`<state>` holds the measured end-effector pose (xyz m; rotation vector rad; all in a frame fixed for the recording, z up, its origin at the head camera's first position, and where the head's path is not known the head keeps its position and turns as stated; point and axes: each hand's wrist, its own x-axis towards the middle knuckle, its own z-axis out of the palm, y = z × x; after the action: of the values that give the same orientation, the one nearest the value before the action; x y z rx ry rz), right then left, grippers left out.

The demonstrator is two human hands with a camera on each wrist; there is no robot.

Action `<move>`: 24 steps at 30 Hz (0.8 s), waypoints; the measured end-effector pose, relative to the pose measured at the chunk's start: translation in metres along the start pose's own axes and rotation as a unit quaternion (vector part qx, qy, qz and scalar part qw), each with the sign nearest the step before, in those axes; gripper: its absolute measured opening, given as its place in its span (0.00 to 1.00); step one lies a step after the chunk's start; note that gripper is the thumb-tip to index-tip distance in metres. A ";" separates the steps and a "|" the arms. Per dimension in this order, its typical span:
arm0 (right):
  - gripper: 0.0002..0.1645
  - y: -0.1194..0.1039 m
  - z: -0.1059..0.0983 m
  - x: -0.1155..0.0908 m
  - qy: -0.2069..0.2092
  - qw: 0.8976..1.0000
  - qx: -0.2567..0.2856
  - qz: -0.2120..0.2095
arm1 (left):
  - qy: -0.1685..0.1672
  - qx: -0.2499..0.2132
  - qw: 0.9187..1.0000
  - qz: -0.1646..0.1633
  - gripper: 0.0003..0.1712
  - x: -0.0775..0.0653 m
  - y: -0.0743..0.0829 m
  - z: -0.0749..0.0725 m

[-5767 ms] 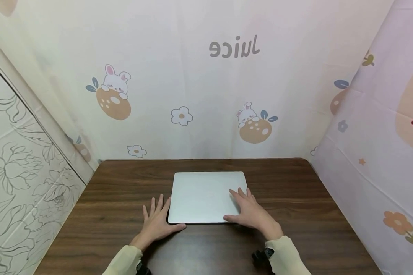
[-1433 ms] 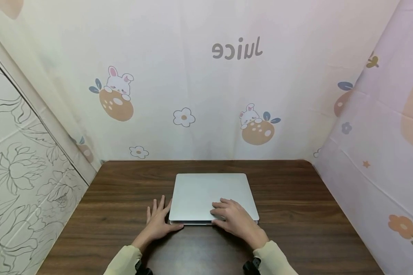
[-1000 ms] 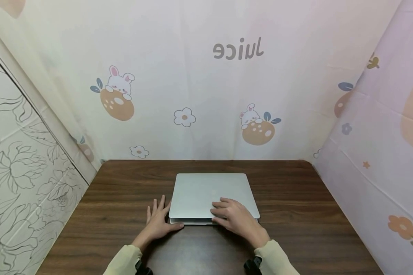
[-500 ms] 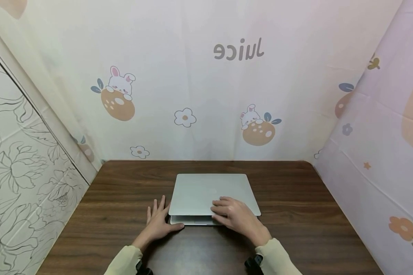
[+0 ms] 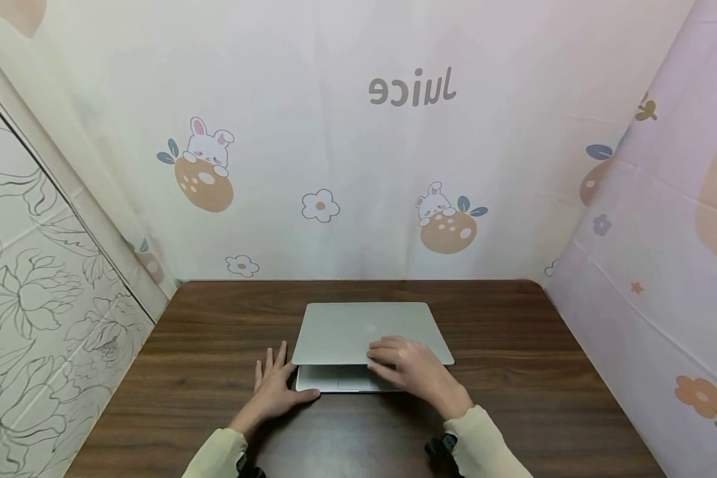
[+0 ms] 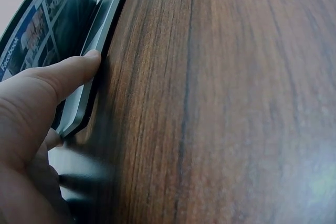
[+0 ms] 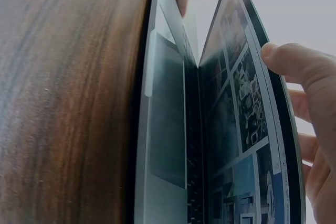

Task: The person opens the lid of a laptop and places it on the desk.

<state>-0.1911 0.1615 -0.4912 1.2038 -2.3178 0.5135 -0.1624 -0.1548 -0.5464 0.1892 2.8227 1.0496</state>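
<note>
laptop (image 5: 349, 345), lid (image 5: 346, 332) partly raised, right hand (image 5: 411, 368) pinching it, left hand (image 5: 273, 388) spread against the base (image 5: 328, 380)

A person's left arm (image 5: 243, 421) and right arm (image 5: 457, 403), both in pale yellow sleeves (image 5: 216, 453), reach up from the bottom of the frame. The left hand (image 5: 271, 393), low and left of centre, is spread, fingers (image 5: 281, 354) straight, thumb (image 5: 304, 396) stretched rightward. The right hand (image 5: 417, 372), low and just right of centre, points up and left, its fingers bent opposite the thumb.
</note>
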 end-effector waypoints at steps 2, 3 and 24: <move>0.10 0.001 -0.001 0.001 0.002 1.000 -0.002 -0.001 | 0.001 0.001 1.000 0.001 0.56 0.000 0.001 0.000; 0.11 0.001 -0.001 0.002 0.003 1.000 -0.004 -0.001 | -0.002 0.003 1.000 -0.002 0.56 -0.001 0.001 0.000; 0.09 0.006 -0.009 0.015 -0.002 1.000 -0.013 0.000 | -0.016 0.014 1.000 -0.009 0.60 0.002 -0.003 0.003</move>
<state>-0.2015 0.1601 -0.4757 1.1936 -2.3198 0.4806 -0.1638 -0.1554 -0.5509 0.1809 2.8059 0.9944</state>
